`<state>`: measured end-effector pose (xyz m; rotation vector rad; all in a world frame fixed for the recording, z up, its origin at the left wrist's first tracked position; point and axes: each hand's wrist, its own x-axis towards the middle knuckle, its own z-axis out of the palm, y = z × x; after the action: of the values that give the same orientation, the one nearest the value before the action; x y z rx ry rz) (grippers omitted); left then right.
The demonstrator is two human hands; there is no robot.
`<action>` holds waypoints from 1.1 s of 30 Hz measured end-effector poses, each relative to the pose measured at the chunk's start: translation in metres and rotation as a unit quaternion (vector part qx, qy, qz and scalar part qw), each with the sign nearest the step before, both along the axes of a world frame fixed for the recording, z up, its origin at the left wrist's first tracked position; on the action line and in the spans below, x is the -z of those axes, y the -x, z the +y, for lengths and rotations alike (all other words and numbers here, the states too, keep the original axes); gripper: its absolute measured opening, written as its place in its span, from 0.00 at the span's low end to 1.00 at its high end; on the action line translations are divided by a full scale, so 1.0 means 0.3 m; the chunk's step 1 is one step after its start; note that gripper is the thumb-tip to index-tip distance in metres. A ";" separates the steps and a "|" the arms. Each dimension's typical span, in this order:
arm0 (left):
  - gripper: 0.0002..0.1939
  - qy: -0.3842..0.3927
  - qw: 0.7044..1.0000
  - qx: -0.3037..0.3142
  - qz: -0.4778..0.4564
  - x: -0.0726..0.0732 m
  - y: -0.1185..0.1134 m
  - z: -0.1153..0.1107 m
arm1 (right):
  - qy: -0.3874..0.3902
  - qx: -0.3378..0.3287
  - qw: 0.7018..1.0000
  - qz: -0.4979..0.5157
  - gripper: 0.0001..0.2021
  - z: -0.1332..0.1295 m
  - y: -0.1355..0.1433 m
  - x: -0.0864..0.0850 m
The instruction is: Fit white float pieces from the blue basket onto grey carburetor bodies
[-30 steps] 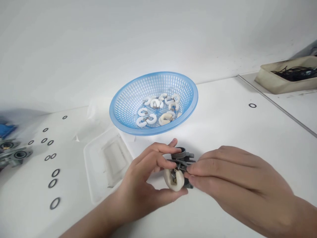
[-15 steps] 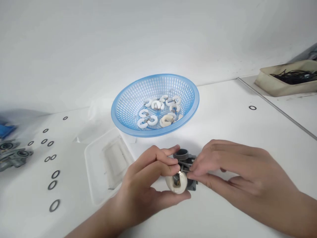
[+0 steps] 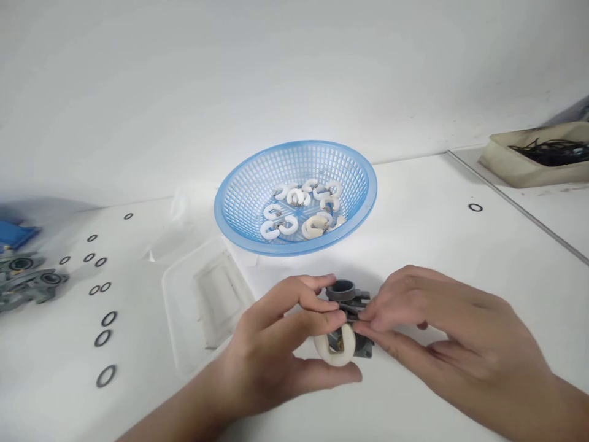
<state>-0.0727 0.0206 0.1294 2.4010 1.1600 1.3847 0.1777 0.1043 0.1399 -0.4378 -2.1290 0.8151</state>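
A dark grey carburetor (image 3: 343, 290) is held over the table, its round bore facing up. A white C-shaped float (image 3: 335, 357) sits against its near side. My left hand (image 3: 276, 341) is closed round both, fingers at the top and thumb under the float. The fingertips of my right hand (image 3: 442, 331) are pinched together at the carburetor's right side, by the float's upper end. Whatever lies between those fingertips is hidden.
Behind my hands stands a blue basket (image 3: 230, 238) with several white floats. Black rings (image 3: 106, 376) lie scattered at left beside more carburetors (image 3: 30, 285). A clear plastic tray (image 3: 177, 331) is left of my hands. A beige bin (image 3: 515, 166) with black parts stands at right.
The whole view has shifted slightly, so most things appear a little further right. Both hands keep nearly the same hold on the carburetor and float.
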 end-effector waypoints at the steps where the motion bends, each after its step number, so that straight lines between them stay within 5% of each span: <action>1: 0.27 -0.003 1.000 -0.008 0.001 -0.002 -0.003 -0.002 | 0.003 0.003 1.000 0.001 0.08 -0.002 0.000 0.004; 4: 0.33 0.002 0.999 -0.030 -0.010 -0.006 -0.015 -0.009 | 0.027 0.009 1.000 -0.002 0.07 -0.007 0.003 0.017; 14: 0.27 0.005 0.998 -0.056 -0.032 -0.011 -0.034 -0.014 | 0.117 -0.009 0.993 -0.020 0.03 0.015 -0.001 0.053; 20: 0.21 0.001 1.000 -0.027 0.008 -0.007 -0.030 -0.029 | 0.090 -0.052 0.994 -0.016 0.05 0.042 -0.019 0.062; 25: 0.13 0.016 0.998 -0.068 0.003 -0.030 -0.054 -0.050 | 0.073 -0.058 0.995 -0.019 0.07 0.042 -0.025 0.068; 33: 0.17 -0.005 0.993 -0.119 0.001 -0.036 -0.096 -0.059 | 0.072 -0.062 0.995 -0.016 0.08 0.034 -0.014 0.056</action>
<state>-0.0438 0.0030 0.1403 2.3324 1.4848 1.4534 0.1821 0.1144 0.1232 -0.3981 -2.1508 1.0444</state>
